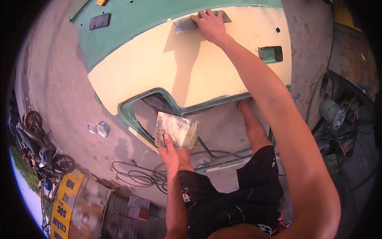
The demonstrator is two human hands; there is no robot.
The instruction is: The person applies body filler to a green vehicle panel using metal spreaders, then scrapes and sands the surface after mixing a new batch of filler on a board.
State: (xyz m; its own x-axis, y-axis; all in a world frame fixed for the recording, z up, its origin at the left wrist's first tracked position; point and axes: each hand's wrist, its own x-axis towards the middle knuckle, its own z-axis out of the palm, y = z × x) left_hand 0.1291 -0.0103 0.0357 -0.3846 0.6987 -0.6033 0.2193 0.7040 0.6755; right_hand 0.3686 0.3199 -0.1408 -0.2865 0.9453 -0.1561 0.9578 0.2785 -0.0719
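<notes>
A vehicle door panel [127, 59], green with a broad cream coat, spans the upper middle, with a window opening in its lower part. My right hand [210, 24] grips a wide, flat grey spreader [185, 26] on the cream area near its upper edge; my arm casts a shadow below. My left hand [169, 150] holds a square, smeared metal plate [177, 128] over the window opening, thumb on top. A dark flat rectangular object [99, 22] lies on the green part, and a yellow item [101, 2] is near the top edge.
Open tins [102, 129] and a coiled hose [143, 175] lie on the concrete [59, 99]. Parked motorbikes [41, 143], a yellow sign [67, 199] and a corrugated sheet are at left and bottom. A metal canister [332, 113] with cords sits at right. My legs are below the panel.
</notes>
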